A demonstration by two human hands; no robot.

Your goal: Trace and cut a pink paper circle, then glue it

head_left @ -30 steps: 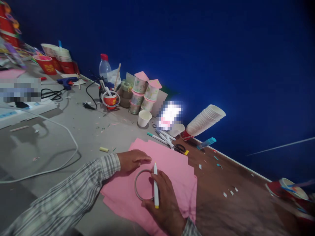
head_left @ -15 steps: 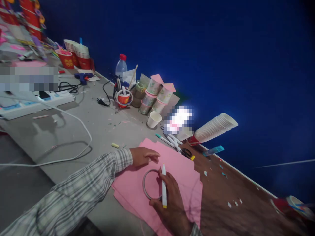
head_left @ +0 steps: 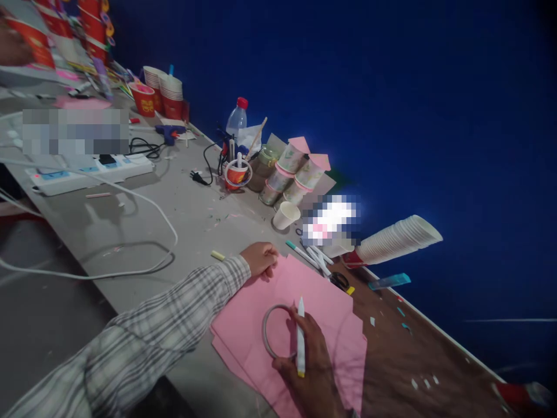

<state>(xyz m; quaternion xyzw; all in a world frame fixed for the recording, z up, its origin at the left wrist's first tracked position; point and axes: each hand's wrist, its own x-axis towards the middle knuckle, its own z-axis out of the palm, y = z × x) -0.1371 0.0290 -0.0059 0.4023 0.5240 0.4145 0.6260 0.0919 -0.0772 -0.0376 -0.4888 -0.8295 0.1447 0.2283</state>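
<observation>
My right hand [head_left: 313, 354] holds a white marker [head_left: 300, 339] with a yellow end, tilted nearly upright. Its thumb and fingers also reach around the right side of a thin grey ring [head_left: 264, 334], which lies on a stack of pink paper sheets [head_left: 322, 290]. At the stack's upper left edge rests my left hand [head_left: 260, 259], its fingers curled in. Whatever lies inside those fingers is hidden. A small pale yellow piece [head_left: 217, 255] lies on the table left of that hand.
Beyond the paper lie white markers [head_left: 302, 254] and black-handled scissors [head_left: 340, 282]. Paper cups with pink roofs [head_left: 293, 162] stand near the blue wall, left of a leaning cup stack [head_left: 398, 241]. A white cable [head_left: 167, 217] loops by a power strip [head_left: 91, 177]. Another person's hand [head_left: 13, 43] shows far left.
My left hand has shifted towards the paper's upper edge, and its stretched fingers have curled in. The right hand keeps the marker and ring. The whole view has shifted slightly.
</observation>
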